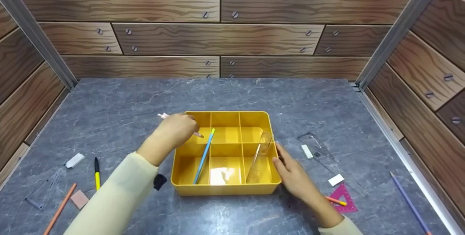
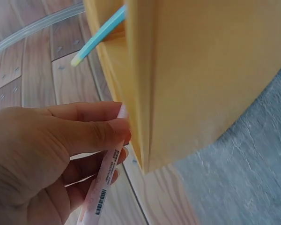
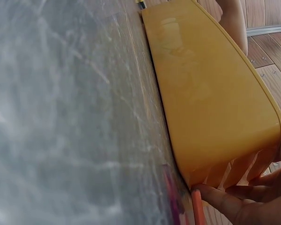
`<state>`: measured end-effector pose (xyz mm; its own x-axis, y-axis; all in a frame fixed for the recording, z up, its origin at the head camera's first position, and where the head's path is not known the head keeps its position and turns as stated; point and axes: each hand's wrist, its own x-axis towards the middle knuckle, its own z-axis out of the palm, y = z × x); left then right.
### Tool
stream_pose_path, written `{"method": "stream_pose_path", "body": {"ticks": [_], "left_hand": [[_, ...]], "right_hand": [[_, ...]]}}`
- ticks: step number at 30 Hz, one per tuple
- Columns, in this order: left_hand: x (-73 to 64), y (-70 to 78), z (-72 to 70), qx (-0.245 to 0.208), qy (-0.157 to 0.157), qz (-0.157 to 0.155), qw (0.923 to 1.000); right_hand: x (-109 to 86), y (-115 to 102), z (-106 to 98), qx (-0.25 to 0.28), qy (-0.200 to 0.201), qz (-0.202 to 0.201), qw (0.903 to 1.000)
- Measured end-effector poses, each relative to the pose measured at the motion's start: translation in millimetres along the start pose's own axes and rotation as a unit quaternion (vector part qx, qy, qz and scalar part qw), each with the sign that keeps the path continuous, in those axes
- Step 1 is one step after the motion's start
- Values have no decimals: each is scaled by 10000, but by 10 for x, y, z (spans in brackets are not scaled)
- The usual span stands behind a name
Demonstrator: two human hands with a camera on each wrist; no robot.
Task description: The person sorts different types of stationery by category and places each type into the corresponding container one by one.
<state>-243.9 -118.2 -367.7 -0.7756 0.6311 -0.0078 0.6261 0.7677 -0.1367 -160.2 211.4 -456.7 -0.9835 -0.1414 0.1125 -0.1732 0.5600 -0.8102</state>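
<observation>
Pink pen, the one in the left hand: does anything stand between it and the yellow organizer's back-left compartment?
Nothing visible does. The pink pen has its tip over the back-left compartment; the blue pencil leans to the right of that tip.

Right fingers on outer wall of yellow box; orange rod beside fingertip; grey marbled tabletop.

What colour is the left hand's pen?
The pen is pale pink, best seen in the left wrist view.
</observation>
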Motion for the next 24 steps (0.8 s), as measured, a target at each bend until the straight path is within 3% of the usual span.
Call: {"method": "stream_pose_path", "body": {"ticks": [8, 15, 18, 24], "left_hand": [[151, 28, 82, 166, -417, 294, 9986], [190, 44, 159, -18, -870, 210, 9960], [187, 42, 154, 140, -838, 168, 9962], [157, 1, 81, 514, -692, -225, 9960]], "right_hand": [[-6, -27, 18, 15, -66, -8, 10000], [-4, -5, 11, 87, -18, -102, 9999], [-5, 6, 7, 134, -20, -152, 9998], [-8, 7, -8, 42, -15, -150, 9999]]}}
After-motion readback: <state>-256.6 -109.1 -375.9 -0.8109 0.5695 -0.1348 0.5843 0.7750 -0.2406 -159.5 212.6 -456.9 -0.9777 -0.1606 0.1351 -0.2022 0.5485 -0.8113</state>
